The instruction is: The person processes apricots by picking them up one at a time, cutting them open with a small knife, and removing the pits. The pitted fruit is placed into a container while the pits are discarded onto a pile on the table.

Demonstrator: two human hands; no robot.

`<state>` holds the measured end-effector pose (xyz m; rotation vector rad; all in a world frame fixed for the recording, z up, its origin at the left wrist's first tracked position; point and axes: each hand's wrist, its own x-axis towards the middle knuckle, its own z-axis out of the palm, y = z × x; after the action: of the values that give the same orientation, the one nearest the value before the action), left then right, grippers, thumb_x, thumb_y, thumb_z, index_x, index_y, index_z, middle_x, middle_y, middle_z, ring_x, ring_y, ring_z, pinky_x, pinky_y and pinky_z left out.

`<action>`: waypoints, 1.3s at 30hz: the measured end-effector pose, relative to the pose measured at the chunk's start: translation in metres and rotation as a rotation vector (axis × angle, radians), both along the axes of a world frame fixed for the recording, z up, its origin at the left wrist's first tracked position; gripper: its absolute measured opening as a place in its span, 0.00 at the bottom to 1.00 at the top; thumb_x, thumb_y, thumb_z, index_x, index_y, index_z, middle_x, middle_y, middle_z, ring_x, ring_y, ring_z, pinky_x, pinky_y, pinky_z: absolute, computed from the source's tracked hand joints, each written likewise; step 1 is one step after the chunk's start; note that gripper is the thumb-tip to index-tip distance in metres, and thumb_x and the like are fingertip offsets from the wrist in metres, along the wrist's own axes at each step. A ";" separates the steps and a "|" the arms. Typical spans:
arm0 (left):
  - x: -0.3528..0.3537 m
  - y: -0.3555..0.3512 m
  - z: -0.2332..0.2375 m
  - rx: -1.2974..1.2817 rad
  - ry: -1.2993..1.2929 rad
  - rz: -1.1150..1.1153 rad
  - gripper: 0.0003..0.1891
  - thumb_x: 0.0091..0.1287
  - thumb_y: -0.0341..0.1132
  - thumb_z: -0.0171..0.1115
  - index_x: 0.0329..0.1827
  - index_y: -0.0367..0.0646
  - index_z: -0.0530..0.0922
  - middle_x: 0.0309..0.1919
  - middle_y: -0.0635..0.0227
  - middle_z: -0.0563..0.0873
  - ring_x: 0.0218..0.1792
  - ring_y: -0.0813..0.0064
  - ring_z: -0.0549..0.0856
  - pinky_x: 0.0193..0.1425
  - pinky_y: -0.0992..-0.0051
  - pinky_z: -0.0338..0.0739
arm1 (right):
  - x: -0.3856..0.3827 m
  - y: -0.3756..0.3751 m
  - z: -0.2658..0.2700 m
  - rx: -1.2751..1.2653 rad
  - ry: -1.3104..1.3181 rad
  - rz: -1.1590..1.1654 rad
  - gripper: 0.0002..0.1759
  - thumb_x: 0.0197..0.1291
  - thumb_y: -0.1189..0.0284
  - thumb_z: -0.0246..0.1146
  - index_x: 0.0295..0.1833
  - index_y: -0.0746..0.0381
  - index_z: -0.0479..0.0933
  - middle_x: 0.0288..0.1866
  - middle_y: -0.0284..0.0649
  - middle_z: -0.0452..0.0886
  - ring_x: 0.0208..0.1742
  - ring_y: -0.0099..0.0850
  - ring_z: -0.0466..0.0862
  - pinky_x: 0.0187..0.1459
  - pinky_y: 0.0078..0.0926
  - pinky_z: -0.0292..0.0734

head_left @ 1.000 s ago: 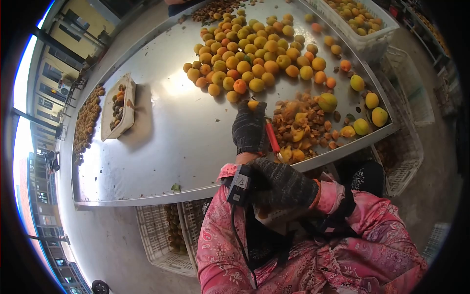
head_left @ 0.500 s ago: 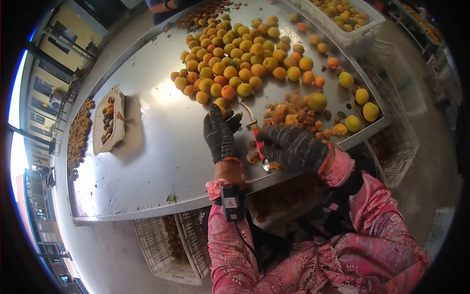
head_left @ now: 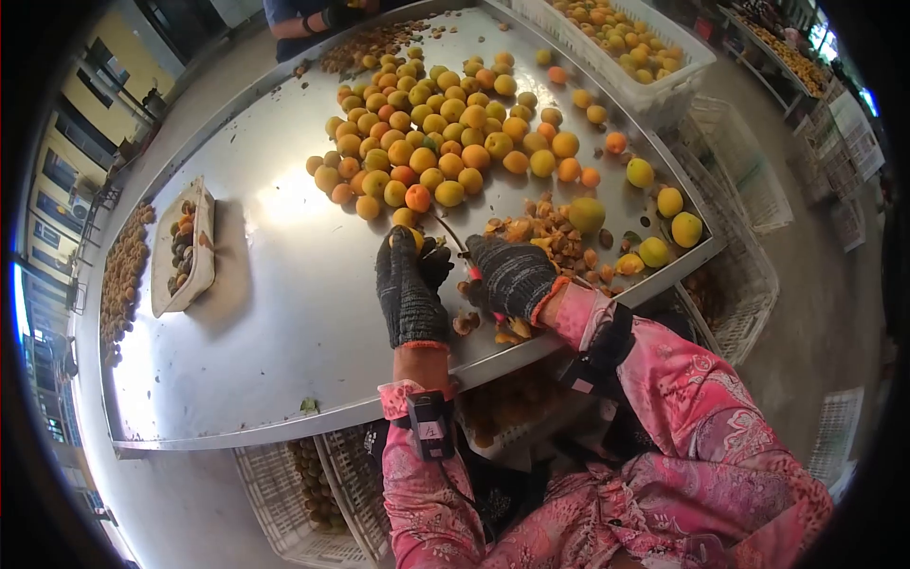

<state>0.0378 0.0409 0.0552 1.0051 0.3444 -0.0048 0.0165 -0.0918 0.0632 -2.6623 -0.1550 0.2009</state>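
Your right hand (head_left: 515, 276) hides much of the red-handled tool (head_left: 475, 273), your left hand (head_left: 411, 292) partly covers 1 fruit (head_left: 415, 239), and the top edge cuts off another person (head_left: 296, 23).

- Fruit pile (head_left: 434, 123) lies on table (head_left: 294, 322).
- Tray (head_left: 199, 270) lies left of pile.
- Cut pieces (head_left: 559, 242) lie before pile, rightward.
- Crate (head_left: 668, 85) stands right, farther back.

Sleeves (head_left: 682, 379) are pink with a pale floral print, knit gloves (head_left: 409, 299) a flecked dark grey with orange edging (head_left: 420, 345). Apricots (head_left: 434, 123) go from greenish yellow to proper orange, tool handle (head_left: 475, 272) red, tabletop (head_left: 284, 322) silver, plastic crate (head_left: 687, 76) off-white.
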 end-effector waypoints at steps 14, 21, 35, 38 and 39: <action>-0.036 -0.020 0.015 -0.084 -0.051 -0.224 0.21 0.68 0.49 0.49 0.49 0.38 0.69 0.37 0.58 0.80 0.33 0.66 0.83 0.40 0.70 0.79 | 0.031 -0.046 -0.017 0.774 0.046 -0.249 0.30 0.47 0.61 0.63 0.54 0.69 0.71 0.40 0.51 0.80 0.40 0.39 0.82 0.42 0.32 0.76; -0.101 -0.034 0.056 -0.209 -0.022 -0.955 0.24 0.65 0.44 0.56 0.60 0.40 0.66 0.50 0.61 0.76 0.51 0.68 0.77 0.53 0.68 0.75 | 0.038 -0.076 0.015 1.410 -0.162 -0.550 0.21 0.58 0.69 0.57 0.57 0.61 0.66 0.37 0.37 0.76 0.22 0.21 0.77 0.20 0.17 0.71; -0.122 -0.048 0.024 -0.190 -0.109 -0.960 0.25 0.66 0.46 0.55 0.60 0.39 0.66 0.50 0.67 0.75 0.50 0.76 0.73 0.56 0.75 0.69 | 0.043 -0.073 -0.020 0.990 -0.407 -0.370 0.23 0.58 0.77 0.55 0.61 0.59 0.64 0.33 0.34 0.72 0.23 0.18 0.72 0.23 0.18 0.71; -0.122 -0.052 0.024 -0.193 -0.169 -0.978 0.26 0.65 0.47 0.56 0.59 0.39 0.67 0.49 0.66 0.75 0.51 0.76 0.73 0.56 0.75 0.67 | 0.033 -0.067 -0.020 0.740 -0.535 -0.320 0.23 0.58 0.77 0.56 0.61 0.59 0.64 0.34 0.34 0.72 0.27 0.20 0.73 0.29 0.20 0.74; -0.122 -0.053 0.024 -0.190 -0.176 -0.982 0.27 0.65 0.49 0.55 0.59 0.39 0.66 0.51 0.63 0.74 0.53 0.72 0.73 0.58 0.72 0.68 | 0.029 -0.065 -0.020 0.679 -0.564 -0.303 0.23 0.57 0.77 0.56 0.60 0.59 0.65 0.33 0.35 0.73 0.29 0.23 0.74 0.33 0.22 0.74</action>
<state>-0.0846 -0.0123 0.0796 0.8934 -0.3304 -0.8166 0.0459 -0.1564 0.0436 -1.9607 0.0104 -0.6000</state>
